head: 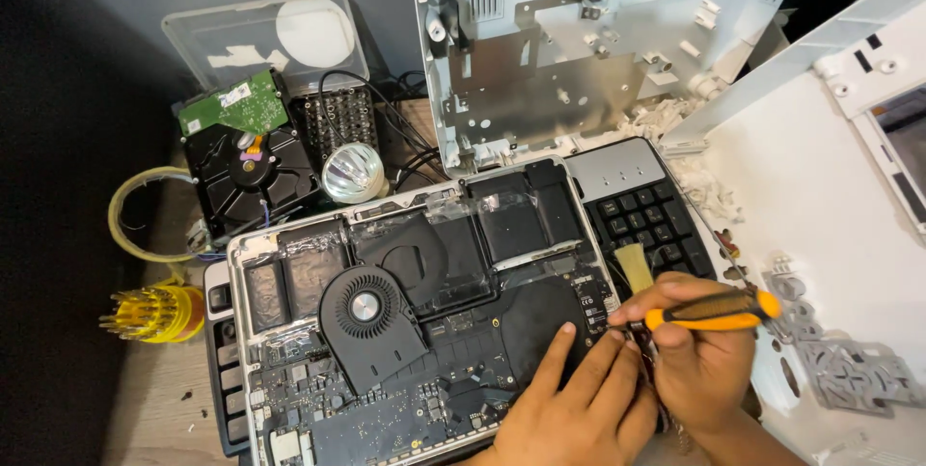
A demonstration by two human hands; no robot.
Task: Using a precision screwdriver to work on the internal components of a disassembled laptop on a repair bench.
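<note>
Screwdriver (714, 310) pinched in right hand (699, 360); left hand (569, 408) spread flat on opened laptop (424, 312) at 5 o'clock of fan (367, 310).

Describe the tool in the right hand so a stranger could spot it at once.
Start at the opened laptop in the middle and go to its right edge, where both hands meet. The right hand grips a screwdriver lying sideways. Its orange-and-black handle stands out there.

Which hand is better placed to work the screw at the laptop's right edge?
Probably the right hand: it holds the orange-handled screwdriver, tip down at that edge. The left hand lies flat on the opened laptop, fingers beside the tip.
</note>
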